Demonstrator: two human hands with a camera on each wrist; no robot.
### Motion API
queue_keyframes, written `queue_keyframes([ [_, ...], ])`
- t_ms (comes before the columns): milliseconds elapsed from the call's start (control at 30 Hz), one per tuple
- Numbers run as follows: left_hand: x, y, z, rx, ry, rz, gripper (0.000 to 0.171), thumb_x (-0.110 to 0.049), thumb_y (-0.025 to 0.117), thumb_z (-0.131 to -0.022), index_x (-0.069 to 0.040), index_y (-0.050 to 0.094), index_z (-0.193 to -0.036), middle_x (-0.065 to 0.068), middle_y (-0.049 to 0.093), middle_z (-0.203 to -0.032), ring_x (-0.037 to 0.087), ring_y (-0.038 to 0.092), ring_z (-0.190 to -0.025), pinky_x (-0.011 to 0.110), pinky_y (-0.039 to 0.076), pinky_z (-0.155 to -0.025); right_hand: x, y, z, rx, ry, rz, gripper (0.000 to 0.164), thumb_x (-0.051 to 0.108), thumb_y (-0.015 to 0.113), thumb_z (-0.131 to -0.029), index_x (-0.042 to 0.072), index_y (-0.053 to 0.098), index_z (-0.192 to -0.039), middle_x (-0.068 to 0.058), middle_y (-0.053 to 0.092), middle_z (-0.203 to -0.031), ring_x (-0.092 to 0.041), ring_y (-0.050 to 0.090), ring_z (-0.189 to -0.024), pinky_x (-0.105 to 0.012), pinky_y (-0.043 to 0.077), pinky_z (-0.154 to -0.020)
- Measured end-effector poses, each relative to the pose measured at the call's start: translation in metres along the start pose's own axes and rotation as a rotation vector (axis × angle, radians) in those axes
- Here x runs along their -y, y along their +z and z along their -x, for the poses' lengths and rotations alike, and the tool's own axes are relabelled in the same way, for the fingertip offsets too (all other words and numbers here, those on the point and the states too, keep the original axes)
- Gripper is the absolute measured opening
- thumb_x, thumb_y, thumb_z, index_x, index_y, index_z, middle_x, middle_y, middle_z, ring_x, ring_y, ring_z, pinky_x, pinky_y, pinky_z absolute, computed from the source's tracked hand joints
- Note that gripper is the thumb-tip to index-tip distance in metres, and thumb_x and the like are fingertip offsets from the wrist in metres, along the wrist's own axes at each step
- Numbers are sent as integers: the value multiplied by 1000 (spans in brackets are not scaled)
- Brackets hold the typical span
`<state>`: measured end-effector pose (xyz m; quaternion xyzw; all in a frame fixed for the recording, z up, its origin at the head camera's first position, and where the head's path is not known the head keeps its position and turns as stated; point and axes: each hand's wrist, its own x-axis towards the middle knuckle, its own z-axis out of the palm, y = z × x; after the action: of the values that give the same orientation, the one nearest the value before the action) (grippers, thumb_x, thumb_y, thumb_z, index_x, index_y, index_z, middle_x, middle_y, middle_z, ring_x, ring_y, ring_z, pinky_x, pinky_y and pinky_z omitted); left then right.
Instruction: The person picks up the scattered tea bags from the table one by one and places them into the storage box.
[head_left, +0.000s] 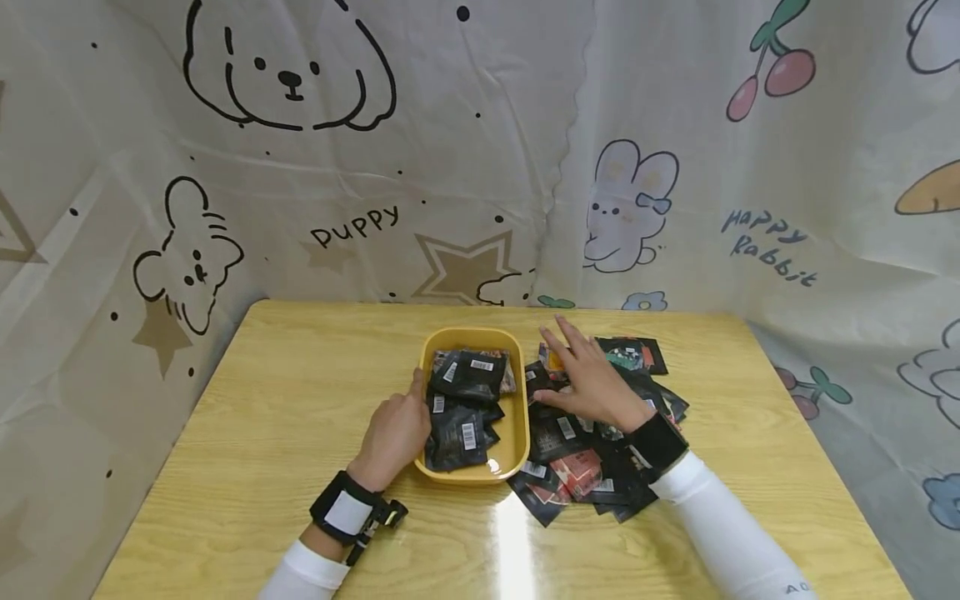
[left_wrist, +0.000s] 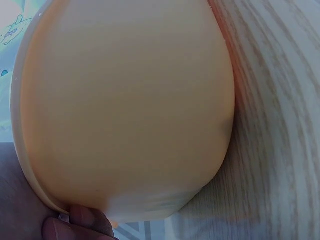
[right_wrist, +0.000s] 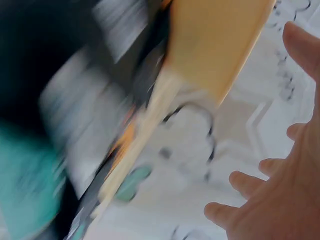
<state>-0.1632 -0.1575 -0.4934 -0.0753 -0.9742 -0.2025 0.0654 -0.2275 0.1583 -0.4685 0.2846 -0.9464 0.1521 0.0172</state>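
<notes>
A yellow plastic bin (head_left: 513, 429) stands on the table with several black sachets (head_left: 461, 437) inside, white barcode labels showing on some. At its left side, my left hand (head_left: 393, 429) holds the rim, index finger stretched along it and other fingers curled; the left wrist view shows fingertips (left_wrist: 82, 217) at the bin's edge. Just right of the bin spreads a loose pile of sachets (head_left: 558, 433), mostly black, some with red or green prints. Over the far part of this pile my right hand (head_left: 596, 387) hovers with spread fingers, holding nothing.
The light wooden table (head_left: 300, 417) carries the bin and the pile near its middle. A printed cloth (head_left: 480, 167) with cartoon animals hangs behind the table's far edge. Black straps with small devices circle both wrists.
</notes>
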Motion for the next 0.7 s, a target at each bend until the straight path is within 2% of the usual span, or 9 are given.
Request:
queue_keyframes([
  [100, -1, -1, -1, 19, -15, 7, 56, -9, 52, -94, 9, 38, -146, 9, 59, -61, 16, 50, -46, 29, 33, -41, -25, -2, 12, 17, 69, -8, 103, 56, 70, -83, 27, 8, -160, -12, -2, -166, -43, 14, -150, -61, 14, -118],
  [267, -1, -1, -1, 36, -25, 9, 56, -9, 51, -95, 8, 37, -147, 9, 59, -61, 15, 50, -46, 28, 33, -41, -55, 5, 28, 108, 134, -33, 99, 50, 73, -83, 21, 17, -159, -18, 10, -164, -49, 26, -144, -65, 30, -109],
  [467, 1, 0, 0, 37, -21, 8, 56, -9, 51, -95, 9, 36, -147, 9, 60, -61, 15, 50, -46, 28, 33, -41, -64, 12, 35, 172, 183, -37, 66, 34, 63, -95, 14, 37, -152, -21, 36, -155, -45, 39, -138, -61, 37, -105],
  [600, 0, -1, 0, 35, -21, 12, 57, -9, 51, -95, 8, 35, -147, 8, 59, -60, 14, 49, -46, 28, 33, -41, -62, 14, 32, 135, 136, 8, 52, 16, 59, -95, 11, 48, -146, -21, 48, -147, -42, 48, -133, -58, 41, -103],
  [700, 0, -1, 0, 19, -9, 7, 56, -9, 51, -95, 8, 37, -146, 9, 60, -61, 15, 50, -46, 28, 33, -41, -59, 15, 30, 56, 103, 41, 42, 12, 59, -96, 10, 57, -138, -18, 62, -132, -36, 61, -118, -52, 49, -93],
])
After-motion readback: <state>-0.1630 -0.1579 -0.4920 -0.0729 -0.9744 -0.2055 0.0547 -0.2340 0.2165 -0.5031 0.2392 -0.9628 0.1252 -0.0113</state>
